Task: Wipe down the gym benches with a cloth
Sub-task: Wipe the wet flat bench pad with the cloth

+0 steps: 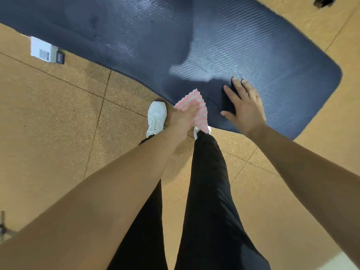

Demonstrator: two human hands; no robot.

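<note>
A large dark blue ribbed mat (214, 45) lies across the floor in the upper half of the view. My left hand (184, 116) grips a pink and white striped cloth (196, 106) at the mat's near edge. Beside it to the right, my right hand (243, 106) rests flat on the mat with its fingers spread and holds nothing. A wet-looking sheen shows on the mat just beyond both hands.
My legs in black trousers (206, 191) and a white shoe (156, 117) stand on the tan tiled floor (58, 123) at the mat's edge. A small white box (43, 49) sits on the floor at the left. A dark object (323, 0) shows at the top right.
</note>
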